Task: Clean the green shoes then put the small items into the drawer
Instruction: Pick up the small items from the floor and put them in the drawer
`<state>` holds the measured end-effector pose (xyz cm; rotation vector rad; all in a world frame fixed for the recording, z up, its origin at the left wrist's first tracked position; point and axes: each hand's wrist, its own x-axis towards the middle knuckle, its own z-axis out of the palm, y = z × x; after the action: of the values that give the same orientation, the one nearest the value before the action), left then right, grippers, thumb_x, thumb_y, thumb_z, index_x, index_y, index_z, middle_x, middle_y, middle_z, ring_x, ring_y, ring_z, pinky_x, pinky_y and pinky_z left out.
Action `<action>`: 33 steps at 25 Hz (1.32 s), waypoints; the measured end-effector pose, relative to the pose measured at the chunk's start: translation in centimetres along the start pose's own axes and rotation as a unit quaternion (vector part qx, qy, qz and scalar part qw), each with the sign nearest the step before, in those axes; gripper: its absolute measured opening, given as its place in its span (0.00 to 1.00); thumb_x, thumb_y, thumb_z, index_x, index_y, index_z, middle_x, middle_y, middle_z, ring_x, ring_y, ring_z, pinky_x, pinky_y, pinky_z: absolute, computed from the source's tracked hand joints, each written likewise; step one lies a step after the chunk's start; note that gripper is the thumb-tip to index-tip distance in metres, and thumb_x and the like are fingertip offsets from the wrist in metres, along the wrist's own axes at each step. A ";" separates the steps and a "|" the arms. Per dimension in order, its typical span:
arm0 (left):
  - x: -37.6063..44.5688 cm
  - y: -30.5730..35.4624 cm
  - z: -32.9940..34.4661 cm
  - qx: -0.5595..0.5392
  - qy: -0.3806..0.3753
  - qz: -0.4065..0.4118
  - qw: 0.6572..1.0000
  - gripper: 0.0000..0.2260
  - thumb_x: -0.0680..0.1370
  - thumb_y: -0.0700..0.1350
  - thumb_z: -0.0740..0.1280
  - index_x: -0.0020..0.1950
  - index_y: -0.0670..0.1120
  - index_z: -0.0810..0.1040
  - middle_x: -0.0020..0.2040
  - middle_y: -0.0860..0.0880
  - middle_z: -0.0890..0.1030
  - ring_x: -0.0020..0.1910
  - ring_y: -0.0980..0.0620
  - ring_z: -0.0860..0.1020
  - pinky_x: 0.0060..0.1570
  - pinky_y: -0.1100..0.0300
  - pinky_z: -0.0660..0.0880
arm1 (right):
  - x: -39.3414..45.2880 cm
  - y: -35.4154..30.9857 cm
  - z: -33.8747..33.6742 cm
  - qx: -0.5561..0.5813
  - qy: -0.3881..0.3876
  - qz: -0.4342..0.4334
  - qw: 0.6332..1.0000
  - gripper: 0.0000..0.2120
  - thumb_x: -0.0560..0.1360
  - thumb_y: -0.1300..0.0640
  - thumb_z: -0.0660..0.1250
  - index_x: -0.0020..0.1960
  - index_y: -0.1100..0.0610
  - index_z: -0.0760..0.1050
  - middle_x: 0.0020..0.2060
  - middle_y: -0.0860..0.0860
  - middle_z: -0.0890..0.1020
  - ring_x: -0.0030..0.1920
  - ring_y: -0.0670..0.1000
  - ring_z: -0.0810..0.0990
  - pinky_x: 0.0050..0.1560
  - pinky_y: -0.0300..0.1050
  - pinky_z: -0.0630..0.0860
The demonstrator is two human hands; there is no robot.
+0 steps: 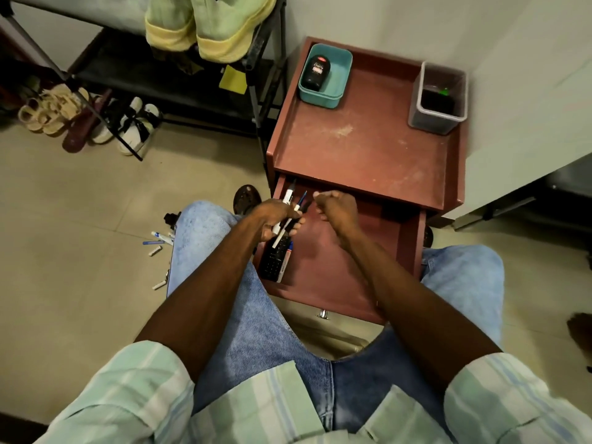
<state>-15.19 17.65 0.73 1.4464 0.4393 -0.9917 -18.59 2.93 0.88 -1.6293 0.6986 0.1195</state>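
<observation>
Teal tub (333, 79) and grey bin (438, 97) sit on red-brown cabinet top (362, 149).

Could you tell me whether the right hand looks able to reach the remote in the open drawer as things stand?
Probably yes: the right hand hovers over the drawer, and the remote lies uncovered at its left side.

The person wore a shirt (256, 405) of pale green, white and light blue checks. Its sleeves (134, 379) were rolled up. The jeans (266, 315) were faded blue denim.

Pale green shoes (211, 24), reddish-brown drawer (336, 251), teal tray (339, 75), blue jeans (256, 315), green-striped shirt (128, 395).
</observation>
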 end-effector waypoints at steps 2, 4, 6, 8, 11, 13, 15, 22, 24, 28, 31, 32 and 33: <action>-0.2 -0.5 0.4 0.063 0.008 0.032 0.997 0.04 0.77 0.33 0.66 0.45 0.40 0.77 0.34 0.44 0.82 0.30 0.51 0.78 0.32 0.59 0.75 | -0.7 -0.9 -0.3 -0.006 -0.028 -0.024 0.999 0.12 0.73 0.52 0.73 0.39 0.60 0.81 0.28 0.47 0.79 0.28 0.42 0.74 0.33 0.34 0.70; -0.3 -1.0 0.7 0.107 0.012 0.065 0.992 0.03 0.75 0.33 0.67 0.45 0.39 0.79 0.36 0.43 0.82 0.30 0.51 0.78 0.34 0.57 0.74 | -1.3 -1.1 0.2 -0.038 -0.067 -0.037 0.996 0.16 0.71 0.50 0.75 0.39 0.65 0.82 0.29 0.52 0.81 0.28 0.44 0.74 0.30 0.35 0.70; -0.3 -1.2 0.8 0.120 0.013 0.083 0.989 0.03 0.75 0.33 0.68 0.45 0.39 0.80 0.36 0.44 0.82 0.31 0.51 0.78 0.37 0.56 0.75 | -1.6 -0.9 0.8 -0.062 -0.088 -0.039 0.993 0.17 0.70 0.53 0.76 0.38 0.68 0.80 0.30 0.56 0.80 0.27 0.47 0.74 0.28 0.37 0.69; -0.2 -1.3 0.7 0.119 0.012 0.080 0.990 0.02 0.75 0.33 0.68 0.45 0.38 0.80 0.36 0.44 0.82 0.31 0.51 0.79 0.39 0.55 0.76 | -1.4 -1.1 1.2 -0.036 -0.086 -0.033 0.995 0.17 0.69 0.55 0.76 0.39 0.70 0.79 0.30 0.56 0.78 0.29 0.48 0.72 0.29 0.37 0.69; 0.3 -1.5 0.1 0.112 0.037 0.058 0.991 0.02 0.76 0.31 0.66 0.45 0.36 0.78 0.36 0.42 0.81 0.32 0.49 0.78 0.35 0.56 0.76 | 0.2 -1.9 0.3 0.063 -0.032 -0.018 0.997 0.10 0.71 0.55 0.74 0.39 0.62 0.80 0.33 0.53 0.78 0.34 0.48 0.73 0.34 0.38 0.69; 0.9 -1.4 -0.7 0.082 0.100 0.048 0.990 0.06 0.76 0.30 0.65 0.41 0.38 0.77 0.35 0.41 0.79 0.30 0.49 0.76 0.31 0.59 0.75 | 1.8 -1.7 -0.9 0.152 -0.009 0.014 0.988 0.05 0.74 0.58 0.71 0.40 0.58 0.78 0.33 0.52 0.79 0.32 0.48 0.77 0.33 0.41 0.74; 1.8 -0.8 -1.5 0.009 0.165 0.060 0.984 0.09 0.76 0.29 0.63 0.38 0.39 0.75 0.33 0.43 0.77 0.27 0.51 0.74 0.27 0.61 0.74 | 2.8 0.3 -1.5 0.146 -0.016 0.066 0.987 0.05 0.76 0.60 0.69 0.42 0.58 0.77 0.33 0.53 0.80 0.30 0.48 0.79 0.31 0.41 0.77; 3.4 1.0 -2.8 -0.116 0.178 0.079 0.974 0.09 0.77 0.30 0.61 0.40 0.40 0.74 0.30 0.46 0.77 0.24 0.54 0.75 0.26 0.63 0.75 | 3.7 12.9 1.3 -0.162 -0.069 0.195 0.965 0.11 0.74 0.57 0.72 0.36 0.58 0.73 0.27 0.57 0.78 0.20 0.49 0.75 0.24 0.41 0.73; 3.4 1.0 -2.9 -0.124 0.166 0.074 0.976 0.08 0.78 0.30 0.61 0.41 0.39 0.74 0.32 0.45 0.77 0.24 0.55 0.76 0.26 0.64 0.75 | 3.4 14.5 3.0 -0.158 -0.057 0.194 0.966 0.11 0.73 0.59 0.73 0.35 0.58 0.73 0.29 0.57 0.79 0.23 0.49 0.77 0.26 0.42 0.76; 3.5 1.1 -3.0 -0.142 0.172 0.071 0.972 0.06 0.77 0.31 0.63 0.43 0.39 0.76 0.33 0.44 0.78 0.25 0.54 0.77 0.27 0.63 0.76 | 2.7 16.5 5.8 -0.234 -0.079 0.179 0.952 0.11 0.69 0.57 0.74 0.31 0.58 0.75 0.31 0.57 0.82 0.34 0.58 0.83 0.41 0.56 0.82; 3.3 1.2 -2.9 -0.140 0.167 0.066 0.974 0.07 0.77 0.31 0.63 0.42 0.38 0.76 0.34 0.44 0.78 0.26 0.54 0.77 0.27 0.64 0.76 | 2.1 16.3 6.1 -0.292 -0.149 0.178 0.928 0.06 0.72 0.57 0.68 0.36 0.54 0.75 0.38 0.55 0.81 0.42 0.55 0.81 0.50 0.53 0.81; 3.2 1.2 -2.8 -0.136 0.160 0.064 0.976 0.07 0.78 0.31 0.63 0.42 0.39 0.75 0.35 0.44 0.78 0.26 0.53 0.77 0.27 0.64 0.76 | 2.1 16.4 6.1 -0.293 -0.166 0.182 0.924 0.05 0.72 0.57 0.66 0.37 0.52 0.75 0.40 0.54 0.80 0.43 0.54 0.80 0.52 0.53 0.80; 3.0 1.2 -2.7 -0.132 0.152 0.060 0.978 0.07 0.78 0.31 0.62 0.42 0.39 0.75 0.36 0.43 0.78 0.28 0.53 0.77 0.27 0.64 0.76 | 2.1 16.3 6.1 -0.287 -0.176 0.185 0.923 0.04 0.72 0.57 0.66 0.38 0.52 0.75 0.42 0.54 0.80 0.44 0.55 0.79 0.53 0.53 0.80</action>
<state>-11.77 19.10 -1.30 1.3675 0.6722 -0.5903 -23.19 7.54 -15.39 -1.9346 0.7192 0.9449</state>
